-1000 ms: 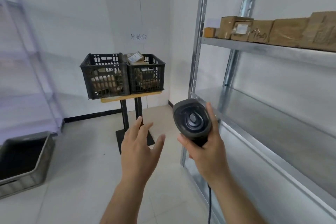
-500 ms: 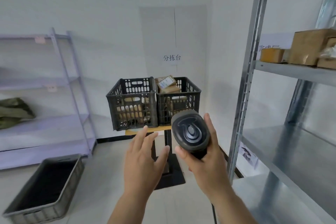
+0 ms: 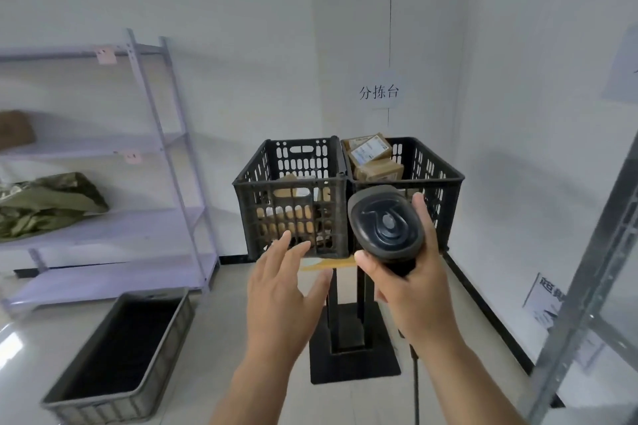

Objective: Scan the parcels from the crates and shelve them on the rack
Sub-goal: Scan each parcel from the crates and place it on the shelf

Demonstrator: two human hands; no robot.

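Two black slatted crates stand side by side on a small stand straight ahead: the left crate (image 3: pixel 290 183) and the right crate (image 3: pixel 428 169). Brown cardboard parcels (image 3: pixel 374 159) with white labels pile above the right crate's rim; more parcels (image 3: pixel 293 217) show through the left crate's slats. My right hand (image 3: pixel 414 286) grips a dark handheld barcode scanner (image 3: pixel 386 224), its cable hanging down. My left hand (image 3: pixel 283 297) is held out empty, fingers spread, in front of the left crate. The metal rack (image 3: pixel 587 286) shows only as a post at the right edge.
A pale purple shelving unit (image 3: pixel 162 148) stands at the left with a green bag (image 3: pixel 45 203) and a brown parcel on it. A grey tote bin (image 3: pixel 121 355) sits on the floor at lower left. The stand's black base (image 3: pixel 355 362) is on the floor ahead.
The view has swung left, away from the metal rack and its shelved parcels, and closer to the crates, which now sit centred. Both hands keep their pose, scanner still held.
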